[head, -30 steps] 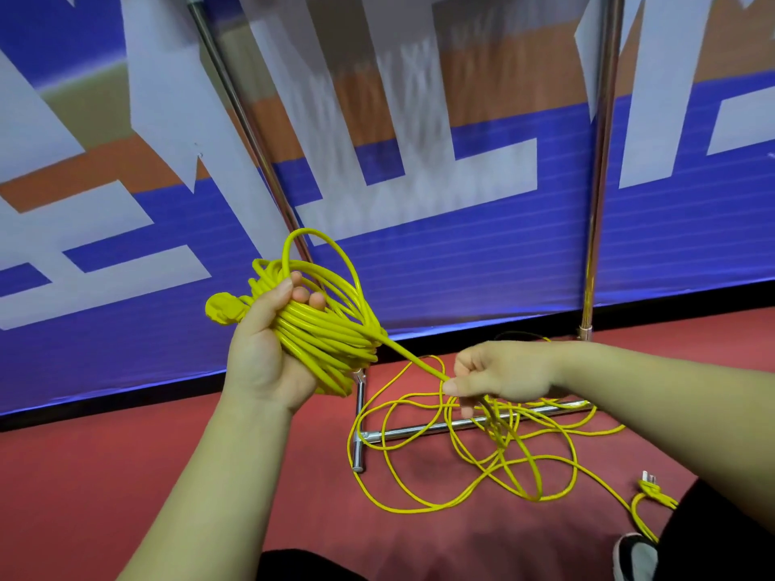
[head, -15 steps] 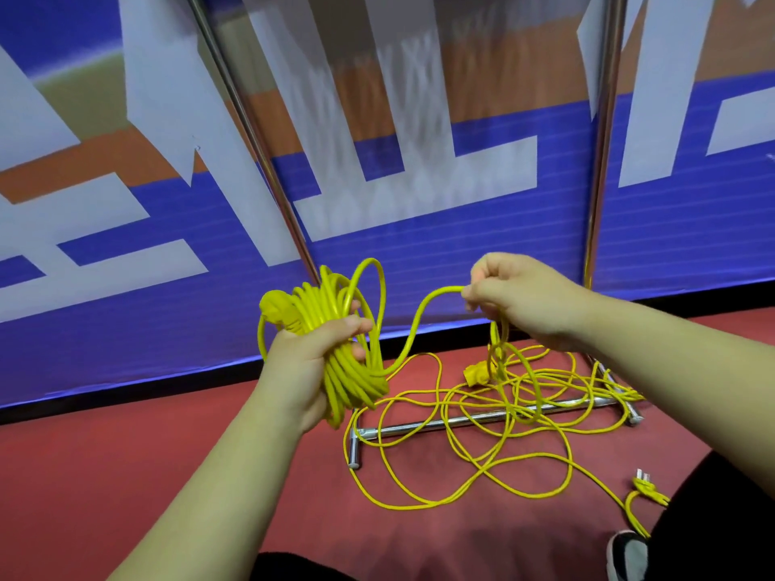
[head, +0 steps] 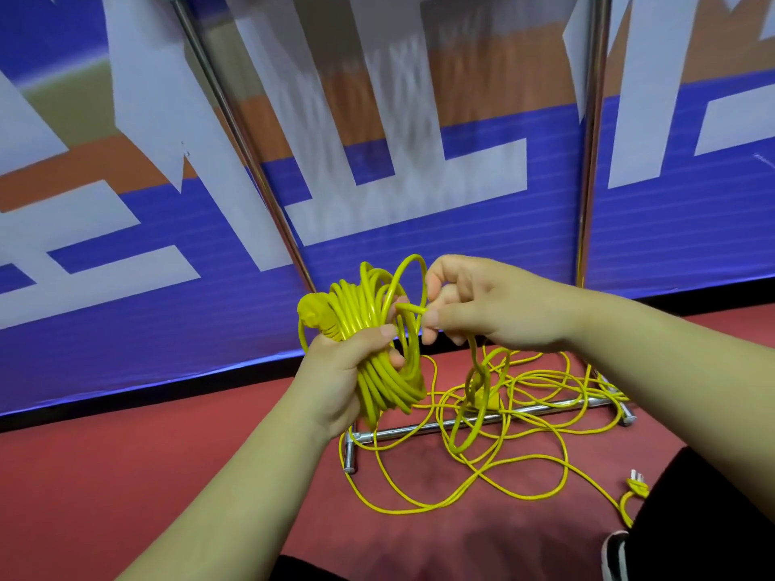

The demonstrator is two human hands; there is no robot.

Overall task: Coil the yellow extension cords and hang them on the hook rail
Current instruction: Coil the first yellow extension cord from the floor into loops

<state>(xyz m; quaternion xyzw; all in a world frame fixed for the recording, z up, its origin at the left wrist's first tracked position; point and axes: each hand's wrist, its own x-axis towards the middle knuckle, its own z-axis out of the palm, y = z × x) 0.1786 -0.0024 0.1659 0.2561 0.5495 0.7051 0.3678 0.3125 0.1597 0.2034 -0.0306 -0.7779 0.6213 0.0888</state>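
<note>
A: Your left hand [head: 348, 371] grips the coil [head: 369, 325]; your right hand [head: 482, 308] pinches the next loop [head: 409, 270] just beside it.

B: Lay it flat, matching the others. Loose cord [head: 486, 402] lies tangled on the floor [head: 126, 475] below.

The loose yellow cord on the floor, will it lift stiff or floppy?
Probably floppy: the loose cord lies in slack curves and droops from the right hand. Likely to snag, since strands cross each other and the metal base bar.
</note>
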